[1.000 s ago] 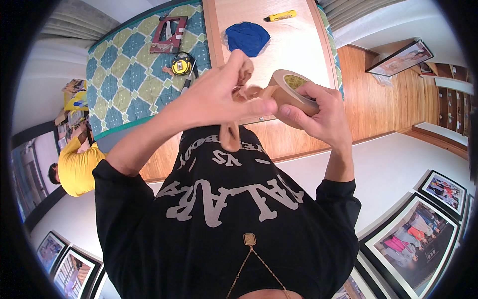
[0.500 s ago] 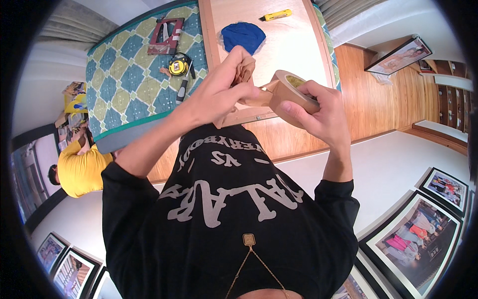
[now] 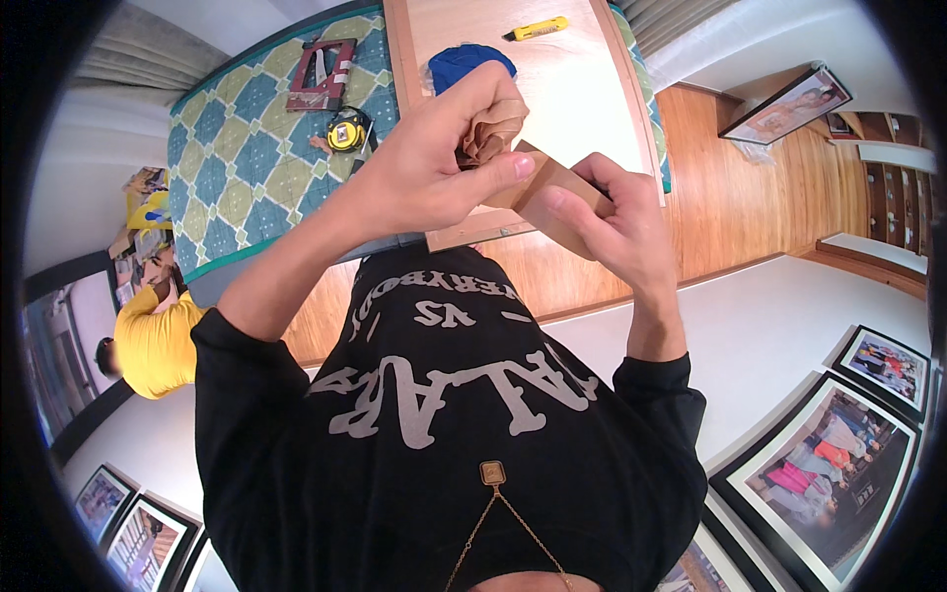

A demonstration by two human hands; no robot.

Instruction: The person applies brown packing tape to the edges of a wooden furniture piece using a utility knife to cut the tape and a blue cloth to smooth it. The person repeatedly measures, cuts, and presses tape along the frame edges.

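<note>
A roll of brown packing tape (image 3: 557, 202) is gripped in my right hand (image 3: 631, 219), thumb on its outer face and fingers around the far side. Its round opening is turned out of sight. My left hand (image 3: 424, 163) is closed around a crumpled wad of brown tape (image 3: 495, 130), and its thumb presses by the strip at the roll's edge. Both hands are raised over the near end of a wooden framed panel (image 3: 582, 99). Beyond my left hand, a blue cloth bundle (image 3: 464, 67) lies on the panel, partly covered by the hand.
A yellow utility knife (image 3: 536, 29) lies at the panel's far end. On the patterned quilt (image 3: 227, 148) to the left are a yellow tape measure (image 3: 347, 130) and a dark red tool (image 3: 324, 74). A person in yellow (image 3: 158, 340) is at far left. A framed picture (image 3: 789, 104) leans at right.
The tape roll has turned, so its open centre no longer shows. My left hand has moved slightly up and right, its wad now nearer the roll and covering more of the blue bundle.
</note>
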